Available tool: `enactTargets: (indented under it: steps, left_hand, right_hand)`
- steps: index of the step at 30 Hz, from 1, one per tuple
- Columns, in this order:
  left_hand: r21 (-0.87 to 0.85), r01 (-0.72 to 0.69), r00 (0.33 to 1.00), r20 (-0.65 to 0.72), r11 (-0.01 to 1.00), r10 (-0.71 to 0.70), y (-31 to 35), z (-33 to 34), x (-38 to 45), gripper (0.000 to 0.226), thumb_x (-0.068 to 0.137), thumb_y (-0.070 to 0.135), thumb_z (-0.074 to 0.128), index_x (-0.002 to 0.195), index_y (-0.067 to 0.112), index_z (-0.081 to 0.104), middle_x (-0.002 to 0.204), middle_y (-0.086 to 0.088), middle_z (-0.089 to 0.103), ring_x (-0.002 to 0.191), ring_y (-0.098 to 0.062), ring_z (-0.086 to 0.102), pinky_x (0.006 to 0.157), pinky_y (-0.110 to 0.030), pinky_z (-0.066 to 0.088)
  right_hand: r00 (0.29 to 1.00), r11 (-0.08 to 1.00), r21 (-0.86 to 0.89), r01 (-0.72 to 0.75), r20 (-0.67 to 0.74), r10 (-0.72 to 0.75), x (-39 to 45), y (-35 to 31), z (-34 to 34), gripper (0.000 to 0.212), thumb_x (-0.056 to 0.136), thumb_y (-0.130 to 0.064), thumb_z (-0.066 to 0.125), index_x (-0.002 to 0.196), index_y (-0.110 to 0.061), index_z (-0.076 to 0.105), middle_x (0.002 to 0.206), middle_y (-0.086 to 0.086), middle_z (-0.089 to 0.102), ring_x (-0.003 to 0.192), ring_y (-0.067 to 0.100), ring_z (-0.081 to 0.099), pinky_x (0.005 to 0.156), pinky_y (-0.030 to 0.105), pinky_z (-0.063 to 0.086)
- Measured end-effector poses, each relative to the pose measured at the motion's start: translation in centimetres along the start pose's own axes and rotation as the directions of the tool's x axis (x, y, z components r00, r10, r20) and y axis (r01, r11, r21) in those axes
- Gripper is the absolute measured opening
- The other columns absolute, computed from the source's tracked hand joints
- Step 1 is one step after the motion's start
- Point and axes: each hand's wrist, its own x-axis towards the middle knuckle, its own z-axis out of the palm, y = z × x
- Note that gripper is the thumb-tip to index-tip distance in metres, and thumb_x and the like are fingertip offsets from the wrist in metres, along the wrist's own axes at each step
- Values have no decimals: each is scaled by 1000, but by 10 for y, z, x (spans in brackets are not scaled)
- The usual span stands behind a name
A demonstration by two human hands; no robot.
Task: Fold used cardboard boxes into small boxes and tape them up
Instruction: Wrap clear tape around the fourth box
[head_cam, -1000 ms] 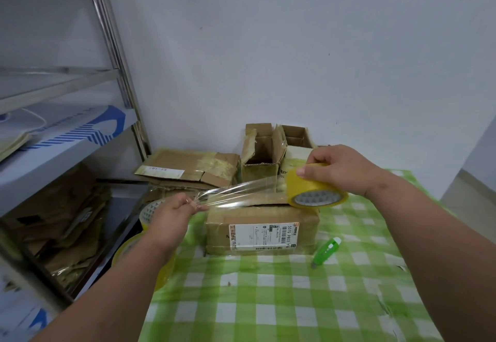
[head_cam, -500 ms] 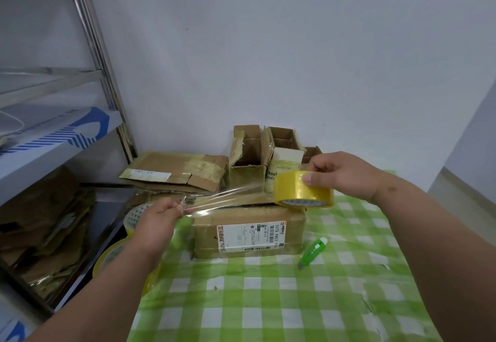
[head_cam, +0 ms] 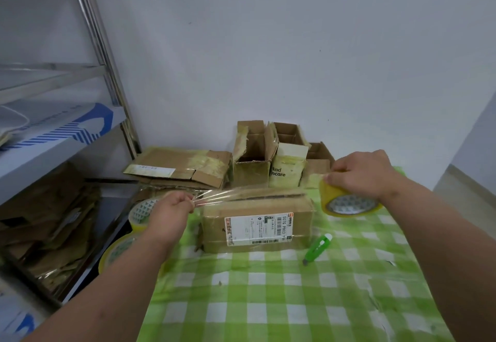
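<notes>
Head view. Left hand [head_cam: 171, 208] pinches the free end of the clear tape strip [head_cam: 230, 194], fingers curled round it. Right hand [head_cam: 362, 173] grips the yellow tape roll [head_cam: 346, 203] from above, fingers wrapped over its rim, roll tilted so the core faces the camera. Strip runs taut between the two hands, just over the top of the box [head_cam: 257, 223]. Box sits on the counter [head_cam: 268, 301] between the hands, below the strip, flaps down, white shipping label [head_cam: 256, 229] on its near face. Cannot tell if the strip touches the box top.

Green cutter [head_cam: 318, 247] lies on the checked cloth, below the right hand and just right of the box, apart from it. Beyond the box, between the hands and against the wall: three open small boxes [head_cam: 255, 153] standing upright side by side. Beyond the left hand: flattened cardboard [head_cam: 182, 167] with old tape on it, lying flat. Two spare tape rolls [head_cam: 139, 214] sit under and just left of the left hand and forearm, partly hidden. Far left of the left hand: metal shelf [head_cam: 53, 137] with a white and blue carton on it, and a pile of flat cardboard [head_cam: 48, 229] on the lower level.
</notes>
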Motion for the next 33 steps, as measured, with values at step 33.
enactTargets:
  steps: [33]
  left_hand:
    - [-54, 303, 944, -122, 952, -307, 1, 20, 13, 15, 84, 7, 67, 89, 15, 55, 89, -9, 61, 78, -22, 56, 58, -29, 38]
  right_hand:
    - [963, 984, -27, -174, 203, 176, 26, -20, 60, 16, 90, -45, 52, 95, -31, 60, 88, -11, 63, 93, 16, 55, 89, 41, 20]
